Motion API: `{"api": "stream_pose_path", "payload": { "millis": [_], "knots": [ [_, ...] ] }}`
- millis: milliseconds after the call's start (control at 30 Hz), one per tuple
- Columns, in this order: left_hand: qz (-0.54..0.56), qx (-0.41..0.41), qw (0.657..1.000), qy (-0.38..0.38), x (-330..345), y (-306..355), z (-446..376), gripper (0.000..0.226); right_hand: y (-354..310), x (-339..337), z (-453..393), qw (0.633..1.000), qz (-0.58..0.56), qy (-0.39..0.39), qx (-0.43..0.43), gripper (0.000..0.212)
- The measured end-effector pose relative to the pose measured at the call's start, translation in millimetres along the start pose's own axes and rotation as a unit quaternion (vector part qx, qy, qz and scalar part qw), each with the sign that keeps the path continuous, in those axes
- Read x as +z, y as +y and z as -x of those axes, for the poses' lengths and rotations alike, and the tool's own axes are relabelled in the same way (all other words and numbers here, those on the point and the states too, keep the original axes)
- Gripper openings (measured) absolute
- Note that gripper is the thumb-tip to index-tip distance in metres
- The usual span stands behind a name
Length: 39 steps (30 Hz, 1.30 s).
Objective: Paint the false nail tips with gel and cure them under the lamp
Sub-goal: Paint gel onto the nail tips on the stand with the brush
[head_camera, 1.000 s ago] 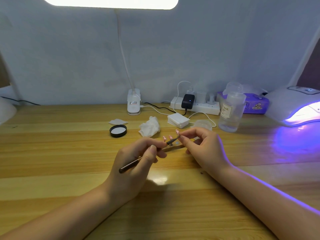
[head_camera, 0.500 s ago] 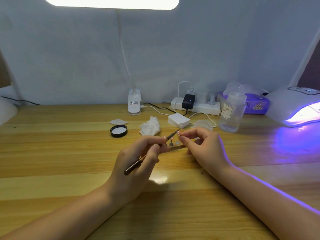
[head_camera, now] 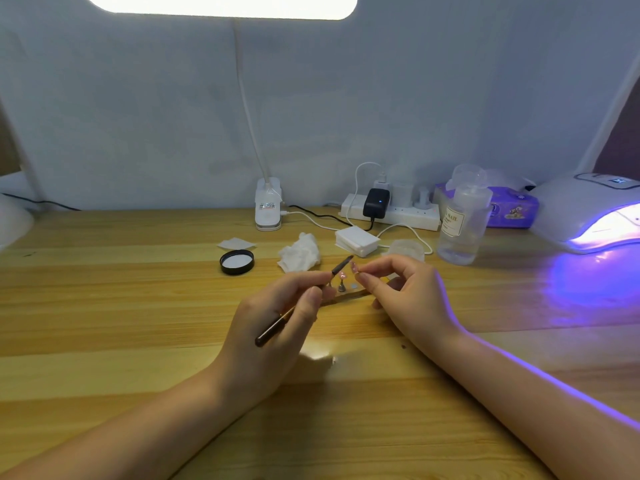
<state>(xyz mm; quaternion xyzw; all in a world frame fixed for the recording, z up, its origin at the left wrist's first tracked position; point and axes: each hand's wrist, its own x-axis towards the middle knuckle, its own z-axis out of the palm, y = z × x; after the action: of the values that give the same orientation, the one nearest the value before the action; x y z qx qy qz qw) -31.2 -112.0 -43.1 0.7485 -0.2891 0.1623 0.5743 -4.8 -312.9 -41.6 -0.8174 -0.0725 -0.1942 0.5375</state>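
A: Hands status?
B: Left hand (head_camera: 277, 327) grips the gel brush (head_camera: 301, 304), fingers curled round the handle, bristle end up beside the nail tip (head_camera: 354, 266).
A: Right?
B: Right hand (head_camera: 412, 299) pinches that nail tip between thumb and forefinger, lifted off the bench (head_camera: 138, 341).
A: Other tips?
B: One pink tip on a stand (head_camera: 342, 282) sits just below the brush, mid-bench, on a wooden strip (head_camera: 346, 296).
A: Lamp?
B: Curing lamp (head_camera: 588, 216) at the bench's right far corner, glowing violet, well apart from both hands.
A: Clutter?
B: Black lid (head_camera: 237, 261), crumpled wipe (head_camera: 299, 252), pad stack (head_camera: 356, 240), clear bottle (head_camera: 462, 225), power strip (head_camera: 391, 212) along the far edge.
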Motion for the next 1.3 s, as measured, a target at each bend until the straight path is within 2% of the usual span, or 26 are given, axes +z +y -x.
{"api": "stream_pose_path", "payload": {
  "millis": [133, 367, 500, 633, 933, 1100, 1300],
  "knots": [
    [0.011, -0.003, 1.000, -0.009, -1.0, -0.1, 1.3, 0.029, 1.0, 0.4, -0.9, 1.000, -0.003, 0.001, 0.007, 0.007],
    [0.013, 0.013, 1.000, 0.022, -0.1, 3.7, -0.5, 0.028, 0.6, 0.1, -0.9, 1.000, -0.012, -0.009, 0.006, 0.009],
    [0.030, -0.025, 0.999, -0.003, -0.4, 3.6, -0.1, 0.034, -0.3, 0.7, -0.4, 0.999, -0.031, -0.020, 0.004, 0.009],
    [0.059, -0.009, 0.998, -0.022, -1.0, 5.7, 0.6, 0.030, 1.1, 1.2, -0.9, 0.999, -0.038, -0.020, 0.008, 0.010],
    [0.048, -0.033, 0.998, 0.018, -2.9, -0.8, -2.1, 0.030, -1.1, 1.5, -0.2, 0.996, -0.080, -0.041, 0.001, 0.010],
    [0.049, -0.023, 0.998, 0.029, -2.5, 0.3, -2.8, 0.030, -3.0, 1.1, 0.6, 0.997, -0.068, -0.041, -0.009, 0.009],
    [0.063, -0.015, 0.998, -0.003, -1.9, 2.0, -1.2, 0.033, -3.3, 0.9, 0.4, 0.998, -0.048, -0.025, -0.017, 0.010]
  ]
}}
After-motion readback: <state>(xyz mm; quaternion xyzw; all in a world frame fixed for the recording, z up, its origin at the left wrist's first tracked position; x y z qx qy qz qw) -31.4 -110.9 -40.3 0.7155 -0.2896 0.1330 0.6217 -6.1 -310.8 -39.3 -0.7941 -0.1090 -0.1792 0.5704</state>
